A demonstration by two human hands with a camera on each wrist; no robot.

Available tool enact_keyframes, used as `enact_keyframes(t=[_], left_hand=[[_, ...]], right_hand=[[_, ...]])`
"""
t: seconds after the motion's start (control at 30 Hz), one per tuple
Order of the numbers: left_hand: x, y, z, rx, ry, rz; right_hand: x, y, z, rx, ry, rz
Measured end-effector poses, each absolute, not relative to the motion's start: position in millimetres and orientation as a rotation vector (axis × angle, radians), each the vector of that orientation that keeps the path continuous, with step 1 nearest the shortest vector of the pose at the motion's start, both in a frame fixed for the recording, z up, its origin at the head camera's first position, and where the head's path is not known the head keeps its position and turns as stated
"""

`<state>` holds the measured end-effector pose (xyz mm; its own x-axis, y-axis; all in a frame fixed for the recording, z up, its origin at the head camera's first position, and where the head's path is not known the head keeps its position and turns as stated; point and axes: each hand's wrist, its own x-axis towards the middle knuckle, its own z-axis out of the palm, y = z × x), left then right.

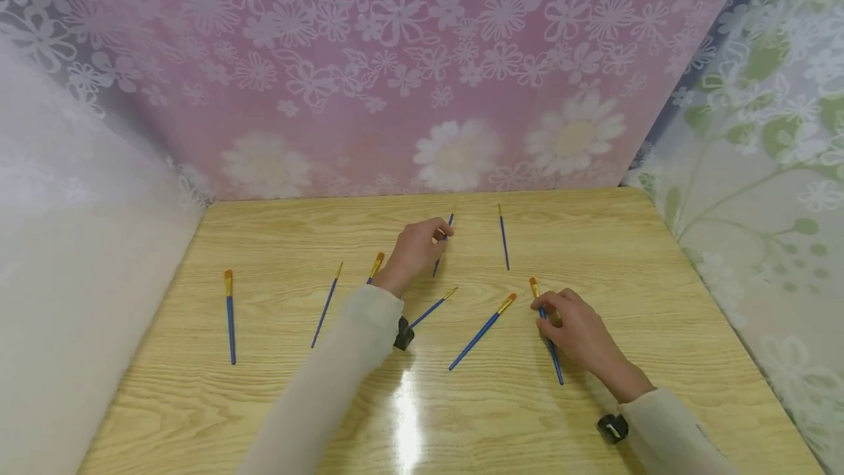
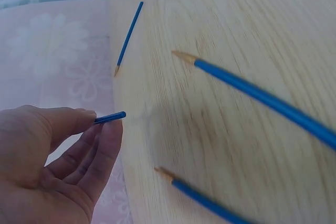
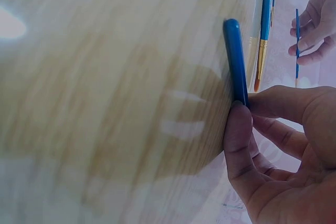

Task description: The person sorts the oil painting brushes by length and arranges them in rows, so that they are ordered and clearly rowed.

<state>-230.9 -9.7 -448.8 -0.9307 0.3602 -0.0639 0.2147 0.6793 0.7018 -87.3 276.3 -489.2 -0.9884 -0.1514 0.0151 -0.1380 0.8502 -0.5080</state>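
My left hand (image 1: 415, 251) pinches a thin paintbrush (image 2: 111, 117) between thumb and fingers near the table's far edge. Its blue handle end points toward me and its small tip points away. At the right, the thumb and fingers of my right hand (image 1: 576, 325) pinch a flat paintbrush (image 1: 554, 359) with a gold ferrule and orange bristles. In the right wrist view the blue handle (image 3: 236, 61) of that brush sticks out from between the fingertips. Between the hands lies another flat paintbrush (image 1: 481, 333). A thin paintbrush (image 1: 433, 308) lies beside my left wrist.
Another thin paintbrush (image 1: 504, 244) lies at the back, right of my left hand. On the left lie a flat paintbrush (image 1: 231, 325) and a thin one (image 1: 326, 306). My left wrist partly hides a flat paintbrush (image 1: 377, 265). Flowered cloth (image 1: 395, 94) stands behind the wooden table (image 1: 277, 416).
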Motion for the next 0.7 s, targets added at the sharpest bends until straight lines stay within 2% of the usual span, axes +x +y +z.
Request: enact_keyframes(t=[0.7], left_hand=[[-237.9, 44.8, -463.6, 0.467, 2.668, 1.013]], right_hand=[[-87.9, 274.7, -487.5, -0.226, 3.001, -0.811]])
